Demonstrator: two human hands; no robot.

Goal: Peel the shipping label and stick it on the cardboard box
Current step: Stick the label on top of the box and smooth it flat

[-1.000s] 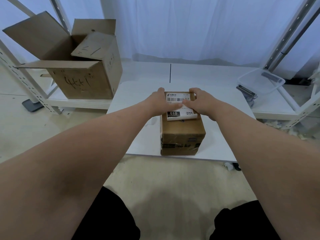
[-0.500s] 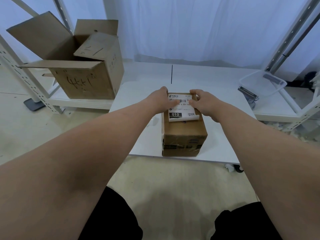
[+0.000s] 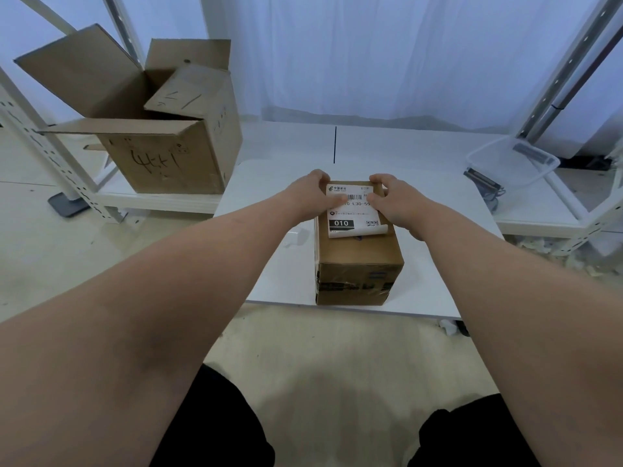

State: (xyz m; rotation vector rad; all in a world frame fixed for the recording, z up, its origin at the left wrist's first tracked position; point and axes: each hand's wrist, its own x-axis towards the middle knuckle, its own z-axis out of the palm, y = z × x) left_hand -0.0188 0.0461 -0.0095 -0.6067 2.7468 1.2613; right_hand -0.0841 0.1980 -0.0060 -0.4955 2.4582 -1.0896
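I see the shipping label (image 3: 354,210) lying on top of the cardboard box (image 3: 359,261), which sits on the white table (image 3: 269,183). My left hand (image 3: 312,195) and right hand (image 3: 392,200) press flat on its far half, fingers spread, gripping nothing. Its near edge curls up off the box.

Bare forearms (image 3: 188,298) (sleeveless), black trousers (image 3: 215,429)

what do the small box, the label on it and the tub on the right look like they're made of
Small box: brown corrugated cardboard by the look, matte, with glossy tape across its front.
Label: thin white paper, probably adhesive-backed; its near edge curls up off the box.
Tub: clear plastic, likely rigid; the shelf shows through its walls.
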